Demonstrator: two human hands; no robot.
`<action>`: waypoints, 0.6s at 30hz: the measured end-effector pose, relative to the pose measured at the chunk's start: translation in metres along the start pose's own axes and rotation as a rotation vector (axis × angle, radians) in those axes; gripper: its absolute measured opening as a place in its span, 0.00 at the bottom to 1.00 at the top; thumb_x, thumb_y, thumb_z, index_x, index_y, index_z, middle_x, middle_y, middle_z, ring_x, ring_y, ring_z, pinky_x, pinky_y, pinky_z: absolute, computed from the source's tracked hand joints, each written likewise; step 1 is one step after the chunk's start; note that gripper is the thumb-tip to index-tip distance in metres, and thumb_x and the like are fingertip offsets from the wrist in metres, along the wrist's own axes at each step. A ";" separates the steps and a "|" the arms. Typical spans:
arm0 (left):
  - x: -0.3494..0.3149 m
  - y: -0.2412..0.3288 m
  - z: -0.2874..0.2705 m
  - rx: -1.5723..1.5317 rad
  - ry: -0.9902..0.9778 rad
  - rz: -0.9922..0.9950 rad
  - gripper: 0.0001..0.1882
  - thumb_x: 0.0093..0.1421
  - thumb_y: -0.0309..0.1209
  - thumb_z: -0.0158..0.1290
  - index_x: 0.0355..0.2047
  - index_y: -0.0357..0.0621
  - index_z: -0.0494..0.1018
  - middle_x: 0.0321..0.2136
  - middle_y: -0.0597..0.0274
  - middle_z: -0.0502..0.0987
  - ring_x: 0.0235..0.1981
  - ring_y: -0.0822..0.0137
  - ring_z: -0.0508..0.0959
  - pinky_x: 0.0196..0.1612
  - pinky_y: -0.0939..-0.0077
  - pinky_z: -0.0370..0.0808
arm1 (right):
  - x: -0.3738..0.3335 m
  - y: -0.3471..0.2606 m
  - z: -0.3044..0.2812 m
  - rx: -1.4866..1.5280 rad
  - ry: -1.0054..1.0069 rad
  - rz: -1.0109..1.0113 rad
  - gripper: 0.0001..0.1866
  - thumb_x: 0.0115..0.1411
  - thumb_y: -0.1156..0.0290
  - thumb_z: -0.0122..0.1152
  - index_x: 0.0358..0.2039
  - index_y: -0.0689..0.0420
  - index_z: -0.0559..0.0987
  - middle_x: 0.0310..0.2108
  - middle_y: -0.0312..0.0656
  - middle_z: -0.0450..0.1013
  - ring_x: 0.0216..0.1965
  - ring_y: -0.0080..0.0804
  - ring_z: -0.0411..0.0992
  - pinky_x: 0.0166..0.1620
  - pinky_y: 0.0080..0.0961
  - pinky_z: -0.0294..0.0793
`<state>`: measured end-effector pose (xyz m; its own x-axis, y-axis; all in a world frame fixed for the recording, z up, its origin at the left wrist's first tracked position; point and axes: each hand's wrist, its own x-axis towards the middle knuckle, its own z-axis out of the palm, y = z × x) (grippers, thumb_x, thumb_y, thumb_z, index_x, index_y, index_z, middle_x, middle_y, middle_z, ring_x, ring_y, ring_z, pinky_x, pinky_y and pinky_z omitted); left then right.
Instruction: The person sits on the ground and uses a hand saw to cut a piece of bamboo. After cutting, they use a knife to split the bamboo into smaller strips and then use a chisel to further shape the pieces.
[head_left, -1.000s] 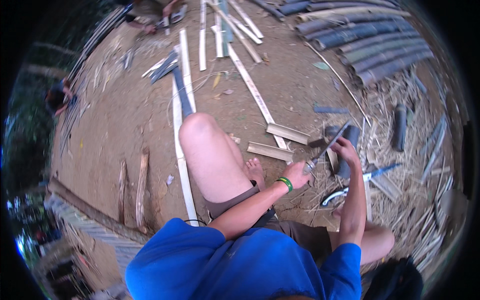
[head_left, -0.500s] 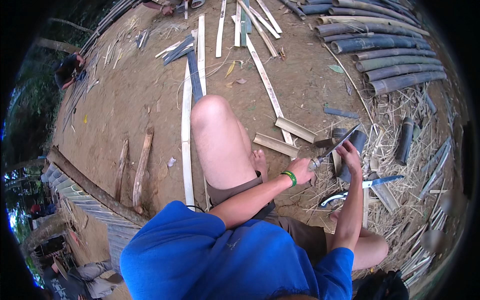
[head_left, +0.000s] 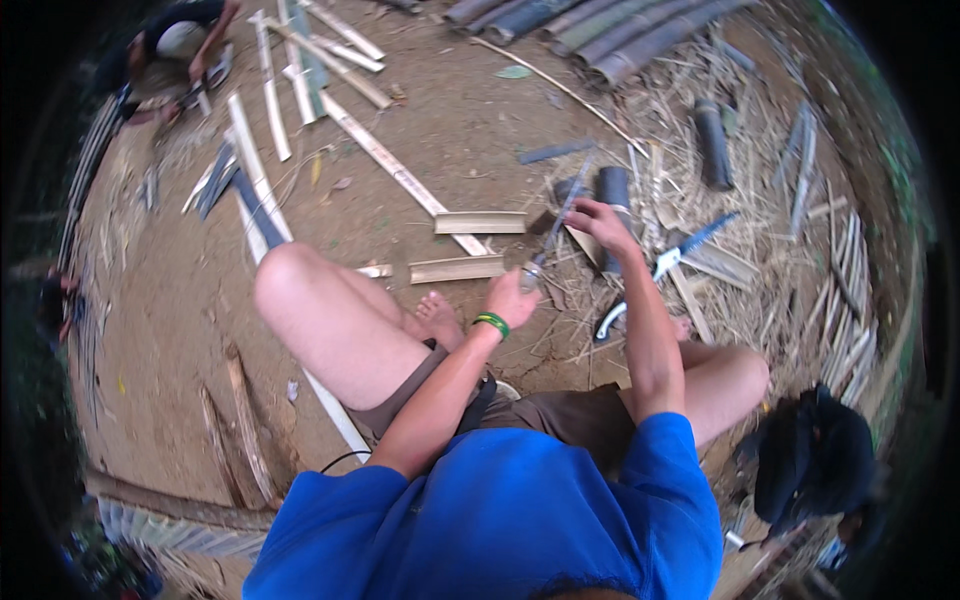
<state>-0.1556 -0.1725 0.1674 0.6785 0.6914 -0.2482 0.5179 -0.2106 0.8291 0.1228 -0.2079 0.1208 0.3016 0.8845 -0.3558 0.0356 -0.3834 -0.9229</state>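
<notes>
My left hand (head_left: 513,297), with a green band at its wrist, is closed round the handle of a long knife (head_left: 566,208). The blade points up and away, slightly to the right. My right hand (head_left: 600,224) has its fingers bent together at the blade, seemingly pinching it; the exact contact is blurred. Beyond and beside the blade stand short dark bamboo sections (head_left: 613,187). Split bamboo pieces lie left of the knife, one farther off (head_left: 480,223) and one nearer (head_left: 458,269). A pruning saw (head_left: 665,262) with a white handle lies just right of my right forearm.
Dark bamboo poles (head_left: 640,45) are stacked at the far right. Shavings (head_left: 745,235) litter the ground on the right. Long pale bamboo strips (head_left: 385,160) lie ahead. Another person (head_left: 185,45) crouches at the far left. A dark bundle (head_left: 815,460) is near my right knee.
The view has swung to the right, so the scene sits farther left. My left hand still grips the knife, and my right hand stays by its blade.
</notes>
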 end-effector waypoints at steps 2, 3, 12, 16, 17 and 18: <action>0.001 -0.003 0.001 0.033 0.007 0.002 0.17 0.52 0.39 0.61 0.33 0.38 0.76 0.28 0.39 0.80 0.36 0.37 0.80 0.42 0.47 0.75 | -0.004 -0.012 0.001 -0.065 -0.005 -0.003 0.25 0.64 0.65 0.67 0.58 0.65 0.76 0.48 0.42 0.79 0.49 0.27 0.77 0.55 0.23 0.75; 0.001 -0.002 0.005 0.033 -0.001 0.009 0.17 0.52 0.39 0.61 0.33 0.38 0.76 0.28 0.39 0.80 0.35 0.37 0.80 0.41 0.47 0.75 | -0.008 -0.013 -0.002 -0.088 0.002 -0.014 0.25 0.64 0.65 0.67 0.57 0.65 0.76 0.46 0.42 0.79 0.48 0.27 0.77 0.55 0.23 0.75; 0.000 0.001 0.000 0.069 -0.037 -0.018 0.15 0.51 0.38 0.60 0.32 0.38 0.75 0.28 0.40 0.80 0.35 0.38 0.80 0.41 0.48 0.75 | -0.013 -0.010 0.003 0.083 -0.008 0.040 0.24 0.66 0.67 0.64 0.59 0.67 0.75 0.48 0.43 0.79 0.50 0.28 0.77 0.57 0.23 0.75; -0.001 0.001 -0.001 0.070 -0.013 -0.015 0.15 0.51 0.38 0.60 0.32 0.38 0.76 0.29 0.39 0.80 0.37 0.38 0.80 0.42 0.48 0.75 | -0.008 -0.009 0.005 0.112 -0.024 0.039 0.25 0.67 0.67 0.64 0.60 0.67 0.74 0.49 0.43 0.78 0.50 0.29 0.77 0.57 0.23 0.76; 0.000 0.001 -0.001 0.075 -0.016 -0.019 0.16 0.51 0.38 0.60 0.33 0.38 0.75 0.30 0.39 0.80 0.37 0.37 0.80 0.42 0.48 0.75 | -0.008 -0.009 0.005 0.124 -0.027 0.035 0.25 0.67 0.66 0.64 0.60 0.67 0.74 0.49 0.43 0.78 0.51 0.29 0.77 0.57 0.23 0.76; 0.000 0.001 -0.001 0.080 -0.020 -0.022 0.16 0.51 0.39 0.60 0.33 0.37 0.75 0.30 0.38 0.80 0.37 0.37 0.80 0.43 0.47 0.75 | -0.009 -0.009 0.005 0.128 -0.029 0.045 0.25 0.67 0.66 0.63 0.60 0.66 0.74 0.50 0.43 0.78 0.51 0.29 0.77 0.57 0.23 0.76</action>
<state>-0.1557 -0.1723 0.1687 0.6761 0.6830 -0.2766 0.5723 -0.2502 0.7810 0.1151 -0.2109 0.1314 0.2728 0.8751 -0.3998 -0.1000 -0.3876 -0.9164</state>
